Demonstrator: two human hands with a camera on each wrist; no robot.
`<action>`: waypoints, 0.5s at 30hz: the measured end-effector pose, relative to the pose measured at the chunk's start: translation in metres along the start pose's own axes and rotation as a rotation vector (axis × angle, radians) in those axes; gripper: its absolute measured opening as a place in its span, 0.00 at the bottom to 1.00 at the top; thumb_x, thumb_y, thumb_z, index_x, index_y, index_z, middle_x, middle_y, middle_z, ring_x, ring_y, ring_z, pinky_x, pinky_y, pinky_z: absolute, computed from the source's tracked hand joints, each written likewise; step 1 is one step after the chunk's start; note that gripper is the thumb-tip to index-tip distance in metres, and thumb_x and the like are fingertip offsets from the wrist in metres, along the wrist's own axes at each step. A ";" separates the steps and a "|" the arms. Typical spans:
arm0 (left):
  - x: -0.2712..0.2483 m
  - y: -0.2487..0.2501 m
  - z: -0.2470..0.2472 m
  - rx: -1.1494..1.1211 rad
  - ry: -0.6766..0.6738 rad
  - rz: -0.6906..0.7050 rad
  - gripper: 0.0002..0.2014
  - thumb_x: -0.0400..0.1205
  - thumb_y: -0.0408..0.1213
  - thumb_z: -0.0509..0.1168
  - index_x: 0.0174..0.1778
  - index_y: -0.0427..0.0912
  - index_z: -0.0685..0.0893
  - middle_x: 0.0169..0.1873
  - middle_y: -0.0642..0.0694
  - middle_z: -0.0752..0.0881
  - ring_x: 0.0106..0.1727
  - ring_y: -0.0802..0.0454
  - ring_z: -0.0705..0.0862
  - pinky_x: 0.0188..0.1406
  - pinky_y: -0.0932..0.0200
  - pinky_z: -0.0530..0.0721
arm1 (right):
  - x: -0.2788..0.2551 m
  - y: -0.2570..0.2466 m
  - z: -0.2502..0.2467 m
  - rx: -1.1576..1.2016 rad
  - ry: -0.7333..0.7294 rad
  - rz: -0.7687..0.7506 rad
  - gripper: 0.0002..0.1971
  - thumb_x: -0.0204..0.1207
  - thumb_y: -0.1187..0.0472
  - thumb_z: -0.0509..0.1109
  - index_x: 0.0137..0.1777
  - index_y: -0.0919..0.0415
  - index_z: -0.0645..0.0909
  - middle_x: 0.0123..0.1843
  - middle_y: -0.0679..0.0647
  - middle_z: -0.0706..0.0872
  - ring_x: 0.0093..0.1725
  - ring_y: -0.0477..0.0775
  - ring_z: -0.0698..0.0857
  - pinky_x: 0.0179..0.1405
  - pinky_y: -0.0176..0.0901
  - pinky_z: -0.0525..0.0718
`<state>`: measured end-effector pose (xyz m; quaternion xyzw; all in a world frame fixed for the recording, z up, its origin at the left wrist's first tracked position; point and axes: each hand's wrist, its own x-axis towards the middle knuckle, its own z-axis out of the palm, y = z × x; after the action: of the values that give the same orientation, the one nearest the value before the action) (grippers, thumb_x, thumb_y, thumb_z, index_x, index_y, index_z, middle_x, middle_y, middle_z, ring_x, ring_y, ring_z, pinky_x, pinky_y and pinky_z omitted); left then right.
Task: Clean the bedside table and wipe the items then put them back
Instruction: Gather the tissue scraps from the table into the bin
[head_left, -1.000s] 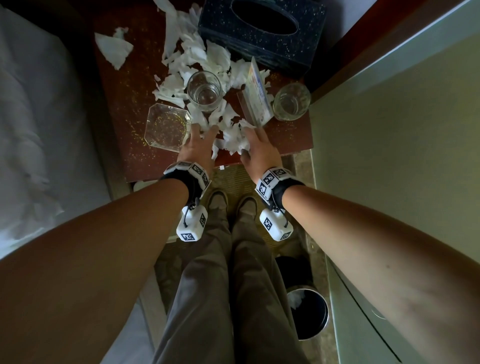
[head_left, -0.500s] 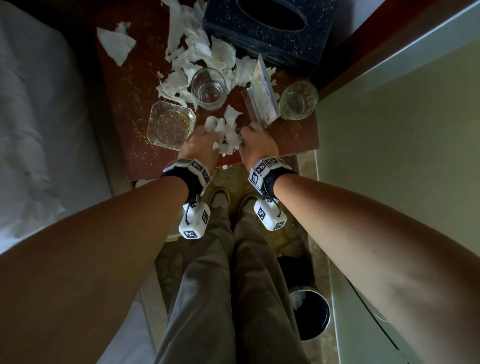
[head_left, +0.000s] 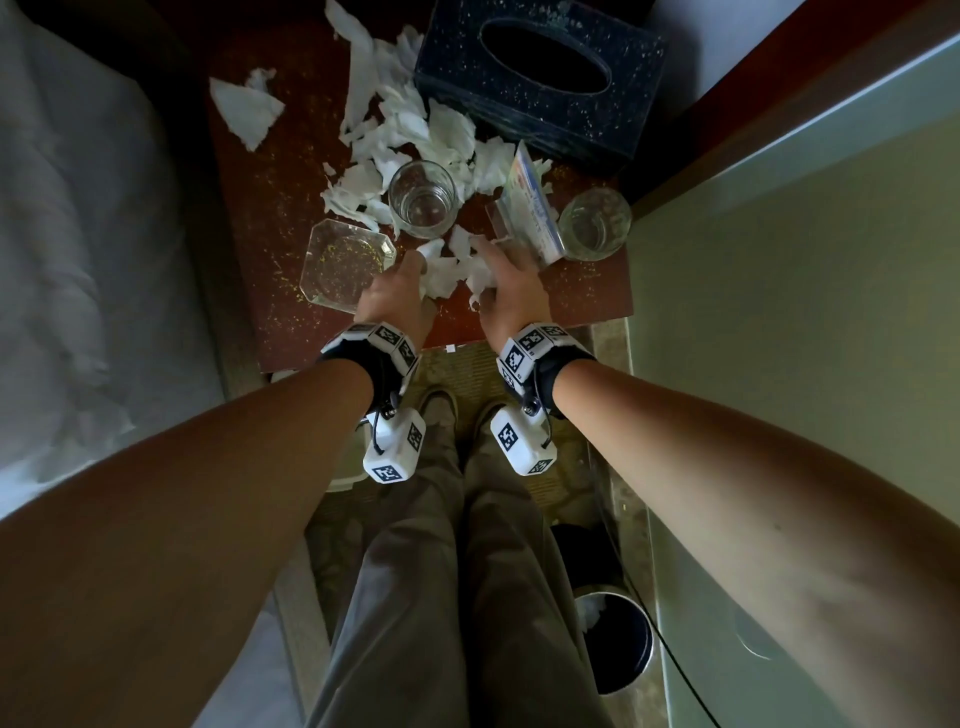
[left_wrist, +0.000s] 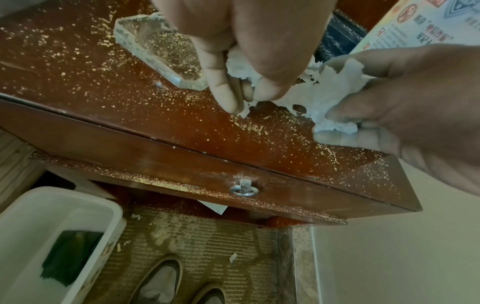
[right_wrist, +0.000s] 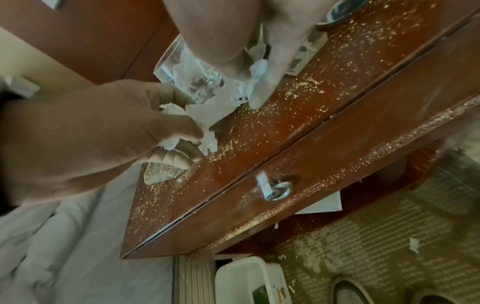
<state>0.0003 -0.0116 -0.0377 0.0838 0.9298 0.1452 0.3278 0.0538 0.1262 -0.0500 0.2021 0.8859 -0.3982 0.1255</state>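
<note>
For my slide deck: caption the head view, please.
Both hands, left hand and right hand, gather torn tissue scraps on the crumb-strewn bedside table.

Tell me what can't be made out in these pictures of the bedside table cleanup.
- Head view: the tissue box slot is black, so its contents are hidden.
- Head view: the left hand and right hand cover part of the tissue scraps.
- Head view: the card print is too small; in the left wrist view an edge cuts it off.
- Head view: the bin is mostly dark inside.
</note>
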 end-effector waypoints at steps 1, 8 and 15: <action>0.001 0.001 0.000 0.009 -0.020 -0.015 0.20 0.84 0.35 0.65 0.70 0.46 0.68 0.46 0.44 0.79 0.52 0.39 0.84 0.49 0.50 0.78 | 0.002 -0.001 0.001 -0.004 -0.007 -0.005 0.36 0.74 0.79 0.63 0.79 0.50 0.72 0.76 0.55 0.71 0.64 0.58 0.81 0.62 0.48 0.84; 0.006 0.004 -0.003 0.041 -0.099 -0.049 0.38 0.82 0.39 0.71 0.82 0.53 0.54 0.57 0.38 0.83 0.61 0.34 0.84 0.55 0.43 0.83 | 0.023 -0.011 0.008 -0.230 -0.110 -0.048 0.32 0.73 0.73 0.68 0.77 0.52 0.70 0.74 0.61 0.67 0.59 0.66 0.83 0.57 0.59 0.86; 0.012 0.005 -0.002 -0.009 -0.065 -0.042 0.27 0.85 0.40 0.67 0.79 0.50 0.67 0.64 0.40 0.83 0.63 0.39 0.83 0.49 0.52 0.80 | 0.047 -0.014 0.009 -0.310 -0.234 0.022 0.16 0.76 0.70 0.65 0.64 0.60 0.77 0.70 0.60 0.71 0.59 0.64 0.83 0.62 0.54 0.82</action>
<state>-0.0102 -0.0042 -0.0414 0.0676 0.9195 0.1395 0.3613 0.0068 0.1229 -0.0648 0.1425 0.9138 -0.2764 0.2615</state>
